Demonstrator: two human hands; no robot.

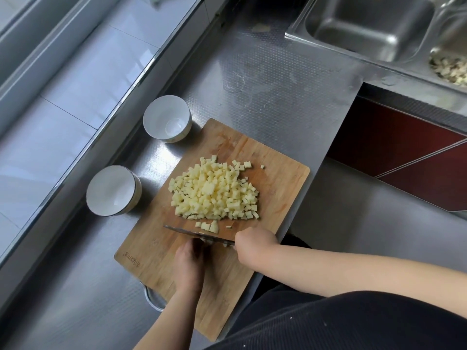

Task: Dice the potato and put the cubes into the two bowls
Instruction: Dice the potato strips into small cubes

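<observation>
Far left: tiled wall w/ a steel ledge, then the steel counter (265,79). Two white bowls, both holding no cubes yet: near bowl (113,190) and far bowl (167,118), each just off the cutting board's (141,251) left edge, apart from each other.

On the board, the heap of potato cubes (214,192) sits mid-board, w/ a few strays (209,226) just ahead of the knife (199,234). Left hand (189,261) is behind the blade, fingertips curled down at it; what's under them is hidden, prob. the last bit of potato, so can't tell if it's gripping anything. Right hand (254,245) grips the knife handle, fist closed round it; the handle itself is hidden.

Dicing looks nearly done. To finish well: keep left fingertips tucked back from the edge, cut straight down, match the cube size in the heap.

Room: bowls are close on the left, so a scoop w/ blade + palm has a short path. Board's right edge sits close to the counter's front lip; cubes pushed that way could drop off. Sink (366,24) is far right, well apart.
</observation>
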